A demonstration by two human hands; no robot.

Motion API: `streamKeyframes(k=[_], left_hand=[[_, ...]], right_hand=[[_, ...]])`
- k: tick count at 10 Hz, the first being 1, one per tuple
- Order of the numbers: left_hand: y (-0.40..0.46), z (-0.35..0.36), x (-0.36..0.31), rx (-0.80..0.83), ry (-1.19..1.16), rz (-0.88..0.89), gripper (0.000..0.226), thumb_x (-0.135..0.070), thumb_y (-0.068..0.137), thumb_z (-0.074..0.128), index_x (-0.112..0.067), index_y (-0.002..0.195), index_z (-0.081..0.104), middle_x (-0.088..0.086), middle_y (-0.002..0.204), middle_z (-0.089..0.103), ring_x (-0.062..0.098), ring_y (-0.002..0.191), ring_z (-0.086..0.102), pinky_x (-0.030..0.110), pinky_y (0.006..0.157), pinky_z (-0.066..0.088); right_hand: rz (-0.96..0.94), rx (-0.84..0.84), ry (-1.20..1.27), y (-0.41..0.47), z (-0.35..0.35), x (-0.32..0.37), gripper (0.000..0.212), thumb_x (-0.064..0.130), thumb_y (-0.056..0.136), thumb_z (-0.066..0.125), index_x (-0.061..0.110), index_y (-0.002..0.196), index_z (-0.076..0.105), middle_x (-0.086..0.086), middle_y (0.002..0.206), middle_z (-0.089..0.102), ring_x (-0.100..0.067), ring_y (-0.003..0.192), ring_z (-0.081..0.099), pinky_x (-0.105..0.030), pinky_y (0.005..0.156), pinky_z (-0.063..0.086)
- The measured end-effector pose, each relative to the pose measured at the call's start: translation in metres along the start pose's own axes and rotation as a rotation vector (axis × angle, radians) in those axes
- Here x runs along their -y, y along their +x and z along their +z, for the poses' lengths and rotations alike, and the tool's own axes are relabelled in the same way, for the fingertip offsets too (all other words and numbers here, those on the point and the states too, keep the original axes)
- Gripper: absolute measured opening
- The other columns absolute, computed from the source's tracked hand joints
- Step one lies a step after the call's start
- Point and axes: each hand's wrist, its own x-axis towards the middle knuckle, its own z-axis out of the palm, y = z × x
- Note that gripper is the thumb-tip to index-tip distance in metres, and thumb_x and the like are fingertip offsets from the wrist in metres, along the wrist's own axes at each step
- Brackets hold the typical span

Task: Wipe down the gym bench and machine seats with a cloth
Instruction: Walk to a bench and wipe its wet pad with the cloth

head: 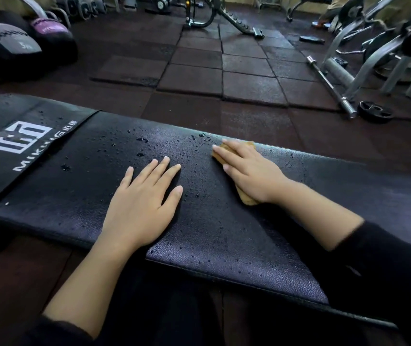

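- The table (pixel 79 186), a black padded gym bench, runs across the view from 9 o'clock to 4 o'clock, its textured top speckled with water drops (pixel 140 140).
- The left hand (pixel 140 203) lies flat on the pad just below centre, palm down, fingers straight and spread, pointing toward 1 o'clock; it holds nothing.
- The right hand (pixel 249 171) sits at 2 o'clock from the left one, well apart from it, palm down, fingers straight, pressing on the cloth (pixel 245 199).
- The cloth is tan and mostly covered by that hand; its edges show past the fingertips near the pad's far edge and below the wrist.
- A white logo (pixel 17 139) with lettering is printed on the pad at 9 o'clock.
- Black sleeves (pixel 386 265) cover both forearms toward the lower edge.
- Dark rubber floor tiles (pixel 247 61) stretch toward 12 o'clock.
- Medicine balls (pixel 12 43) rest at 10 o'clock on the floor.
- A barbell (pixel 329 83) lies on the floor at 2 o'clock, beside a weight plate (pixel 375 111) and grey machine frames (pixel 374 53).
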Motion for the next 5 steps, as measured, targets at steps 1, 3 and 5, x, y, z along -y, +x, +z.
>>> streamKeyframes(k=[1,3,5], left_hand=[[0.000,-0.001,0.001,0.009,0.008,0.005,0.078,-0.063,0.080,-0.004,-0.041,0.151,0.019,-0.019,0.160,0.007,0.000,0.147,0.001,0.036,0.120,-0.002],[0.000,-0.001,0.002,0.018,0.011,0.009,0.076,-0.063,0.081,-0.002,-0.040,0.151,0.019,-0.018,0.160,0.008,0.000,0.147,0.002,0.037,0.121,-0.001],[0.000,-0.002,0.000,0.030,0.012,0.001,0.068,-0.058,0.087,0.008,-0.039,0.152,0.019,-0.018,0.160,0.008,0.001,0.147,0.002,0.037,0.121,-0.001]], right_hand=[[0.025,0.013,0.083,0.029,-0.004,-0.022,0.045,0.025,0.102,0.034,0.028,0.146,0.028,0.001,0.155,0.022,-0.017,0.144,0.016,-0.024,0.114,0.008],[0.060,-0.067,0.108,-0.014,-0.021,-0.070,0.045,0.007,0.097,0.041,0.021,0.139,0.043,0.000,0.146,0.037,-0.016,0.135,0.036,-0.016,0.106,0.022],[0.043,-0.100,0.159,-0.059,-0.017,-0.067,0.046,0.017,0.096,0.047,0.024,0.141,0.039,0.005,0.149,0.034,-0.011,0.136,0.032,-0.022,0.111,0.022]])
